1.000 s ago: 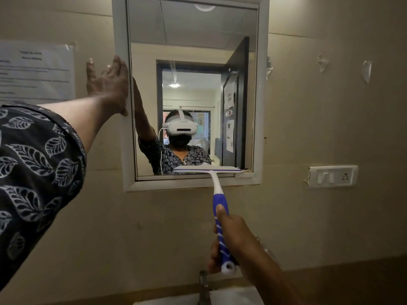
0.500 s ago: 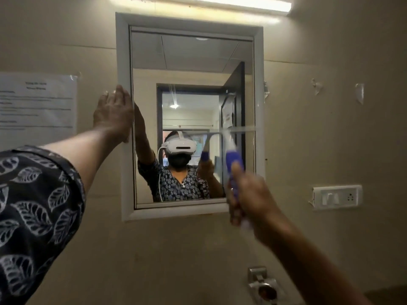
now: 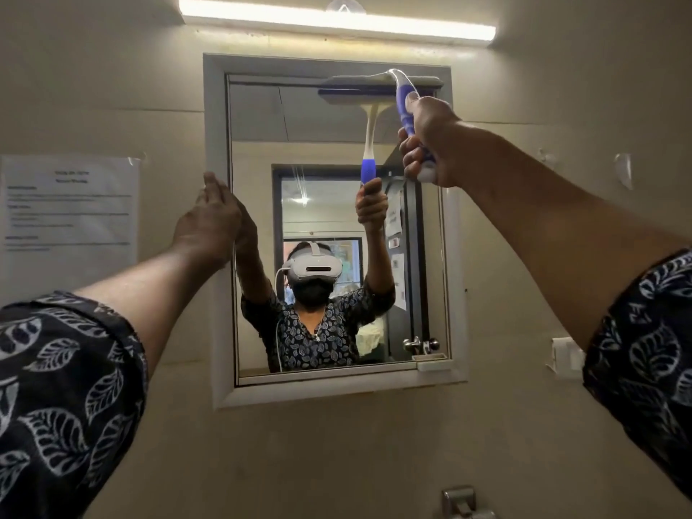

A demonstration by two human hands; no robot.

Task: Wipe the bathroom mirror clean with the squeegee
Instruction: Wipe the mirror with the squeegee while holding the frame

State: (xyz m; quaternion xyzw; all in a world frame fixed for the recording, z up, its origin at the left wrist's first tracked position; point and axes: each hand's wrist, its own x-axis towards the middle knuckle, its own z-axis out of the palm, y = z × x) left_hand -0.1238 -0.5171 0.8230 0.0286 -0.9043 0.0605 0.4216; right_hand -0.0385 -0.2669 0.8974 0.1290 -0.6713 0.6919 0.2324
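The white-framed mirror [image 3: 221, 331] hangs on the beige wall in front of me. A white and blue squeegee [image 3: 382, 82] has its blade lying across the top right part of the glass, just under the frame's upper edge. My right hand [image 3: 430, 144] grips its blue handle, arm raised. My left hand [image 3: 209, 222] rests with straight fingers against the left side of the frame. The glass reflects a person with both arms up and the squeegee.
A tube light [image 3: 337, 22] glows above the mirror. A paper notice [image 3: 69, 219] is taped to the wall on the left. A switch plate [image 3: 565, 357] sits on the right, partly behind my arm. A metal tap [image 3: 462, 501] shows at the bottom edge.
My right hand has lifted the squeegee from the mirror's bottom edge up to its top edge. My left hand has stayed on the frame. My view has tilted upward.
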